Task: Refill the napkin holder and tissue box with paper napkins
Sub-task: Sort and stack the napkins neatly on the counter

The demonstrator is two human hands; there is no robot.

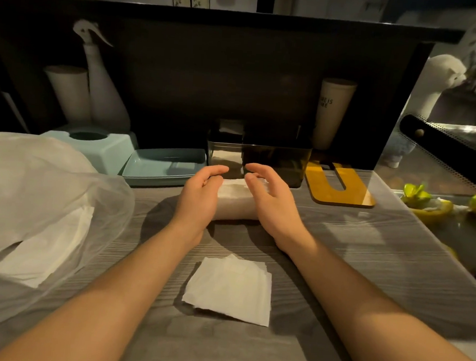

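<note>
A thick stack of white napkins [234, 201] lies on the grey wooden counter [367, 245], just in front of a dark see-through tissue box [275, 160] with no lid. My left hand [202, 194] and my right hand [272, 202] flank this stack, palms facing each other against its sides, fingers loosely curved above its far end. Whether they squeeze it I cannot tell. A second, thinner pile of napkins [232, 287] rests between my forearms. The light blue holder cover [93, 144] with a round hole stands at the left, its blue base tray [164, 166] beside it.
A clear plastic bag [38, 194] holding more napkins [43, 254] fills the left side. An amber lid [340, 190] with a slot lies right of the dark box. Behind stand a spray bottle [102, 86], a paper roll [68, 92] and a cup [332, 110]. Lemon peels [427, 202] sit at the right.
</note>
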